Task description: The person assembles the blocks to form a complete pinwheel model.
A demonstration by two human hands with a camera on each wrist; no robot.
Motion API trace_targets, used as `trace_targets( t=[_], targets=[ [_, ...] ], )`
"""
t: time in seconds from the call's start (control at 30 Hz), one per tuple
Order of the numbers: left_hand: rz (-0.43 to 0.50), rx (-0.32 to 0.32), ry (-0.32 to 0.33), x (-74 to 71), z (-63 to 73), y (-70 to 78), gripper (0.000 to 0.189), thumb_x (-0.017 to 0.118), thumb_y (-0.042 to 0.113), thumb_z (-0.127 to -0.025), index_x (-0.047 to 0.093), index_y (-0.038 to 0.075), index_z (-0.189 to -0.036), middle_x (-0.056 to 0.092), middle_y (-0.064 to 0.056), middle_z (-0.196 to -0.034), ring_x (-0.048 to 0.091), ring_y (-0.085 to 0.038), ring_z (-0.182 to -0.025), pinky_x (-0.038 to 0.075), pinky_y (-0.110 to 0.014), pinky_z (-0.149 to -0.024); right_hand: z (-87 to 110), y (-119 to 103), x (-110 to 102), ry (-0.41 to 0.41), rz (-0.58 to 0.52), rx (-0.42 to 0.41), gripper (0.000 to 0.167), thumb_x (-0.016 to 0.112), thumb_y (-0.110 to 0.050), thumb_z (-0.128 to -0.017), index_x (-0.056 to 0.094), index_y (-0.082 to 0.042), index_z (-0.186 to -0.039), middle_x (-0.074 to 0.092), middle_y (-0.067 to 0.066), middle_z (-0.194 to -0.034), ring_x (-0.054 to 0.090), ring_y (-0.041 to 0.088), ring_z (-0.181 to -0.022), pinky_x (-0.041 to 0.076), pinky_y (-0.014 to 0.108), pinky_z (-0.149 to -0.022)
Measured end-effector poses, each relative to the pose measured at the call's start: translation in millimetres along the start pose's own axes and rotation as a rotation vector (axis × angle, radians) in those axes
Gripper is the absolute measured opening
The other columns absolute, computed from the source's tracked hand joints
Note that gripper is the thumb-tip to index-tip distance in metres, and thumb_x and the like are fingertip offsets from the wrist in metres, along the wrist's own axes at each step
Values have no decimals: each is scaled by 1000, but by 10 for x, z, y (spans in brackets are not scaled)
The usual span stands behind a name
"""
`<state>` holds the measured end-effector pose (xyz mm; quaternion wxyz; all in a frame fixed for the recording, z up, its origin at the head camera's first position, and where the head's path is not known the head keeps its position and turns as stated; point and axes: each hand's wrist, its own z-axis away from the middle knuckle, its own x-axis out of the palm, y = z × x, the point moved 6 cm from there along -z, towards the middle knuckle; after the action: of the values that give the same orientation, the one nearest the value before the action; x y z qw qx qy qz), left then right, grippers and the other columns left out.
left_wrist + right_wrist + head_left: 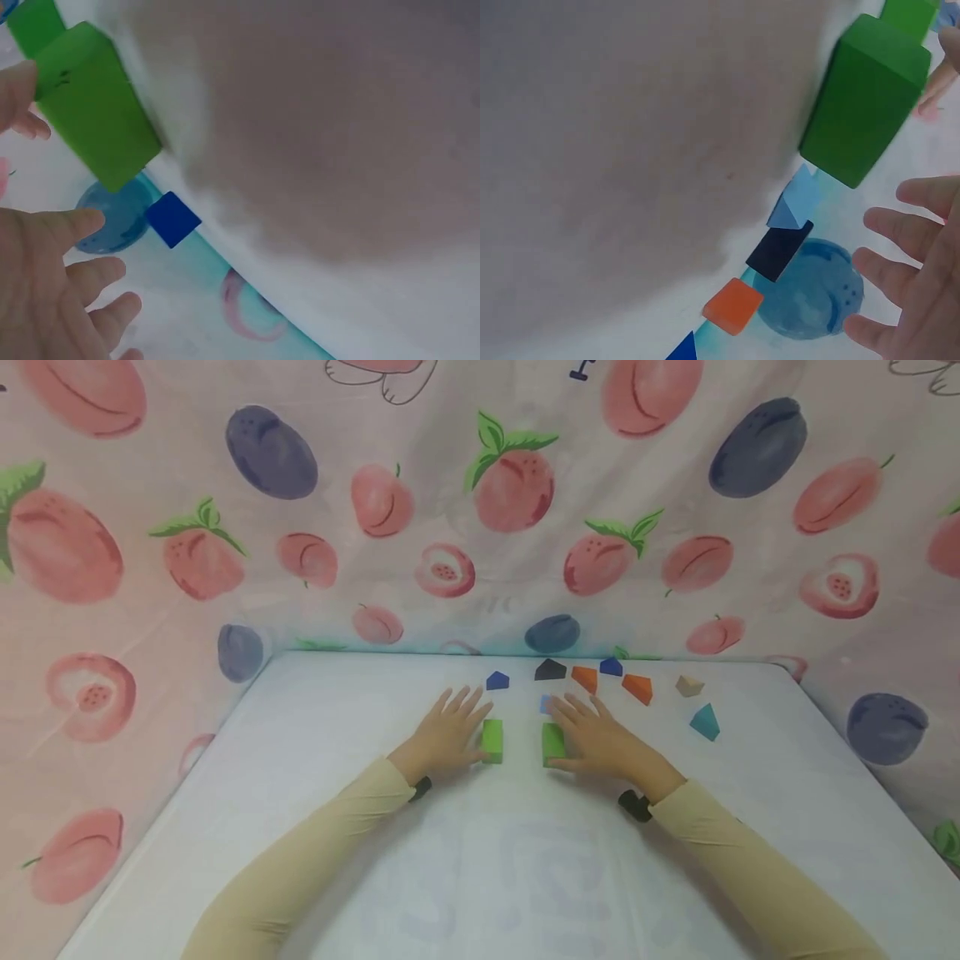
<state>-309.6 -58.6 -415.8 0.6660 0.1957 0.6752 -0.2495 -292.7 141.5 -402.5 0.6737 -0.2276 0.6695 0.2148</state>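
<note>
My left hand [448, 733] is spread out beside a green rectangular block [492, 742], its fingers straight and its thumb at the block's near end. Opposite it, my right hand [598, 739] lies beside a second green block [553, 745], fingers extended and thumb by the near end. A gap separates the two blocks. Both wrist views show the nearer green block [97, 105] close up, with the fingers [904, 232] apart from it. Past my right fingertips is a light blue block [544, 704], partly hidden by them in the head view.
Along the table's far side lie a dark blue block [497, 681], a black block [551, 670], two orange blocks [637, 687] and another blue block [611, 666]. Farther right are a beige block [689, 686] and a teal block [706, 722]. A fruit-print cloth [480, 610] hangs behind the white table [337, 893].
</note>
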Motion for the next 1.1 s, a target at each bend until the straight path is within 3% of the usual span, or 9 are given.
trace_targets(
  t=[0.33, 0.63, 1.1],
  targets=[
    [-43, 23, -14, 54, -28, 11, 78, 52, 60, -86, 37, 7, -142, 38, -15, -148, 43, -31, -131, 29, -46, -112, -51, 40, 88, -34, 75, 11, 85, 63, -58, -80, 38, -4, -141, 44, 18, -142, 35, 37, -136, 20, 63, -109],
    [-27, 19, -31, 81, -52, 21, 73, 53, 59, -86, 41, 9, -137, 45, -15, -142, 46, -30, -129, 33, -44, -110, -64, 86, 125, -75, 68, 40, 75, 66, -54, -78, 49, -4, -130, 51, 15, -132, 41, 33, -129, 23, 63, -109],
    [9, 44, -50, 63, -90, 184, 72, 54, 61, -84, 44, 11, -135, 48, -11, -140, 46, -27, -129, 32, -41, -111, -93, 14, 106, -77, 52, -12, 73, 67, -53, -79, 49, -5, -130, 52, 13, -128, 43, 32, -126, 20, 63, -109]
  ],
)
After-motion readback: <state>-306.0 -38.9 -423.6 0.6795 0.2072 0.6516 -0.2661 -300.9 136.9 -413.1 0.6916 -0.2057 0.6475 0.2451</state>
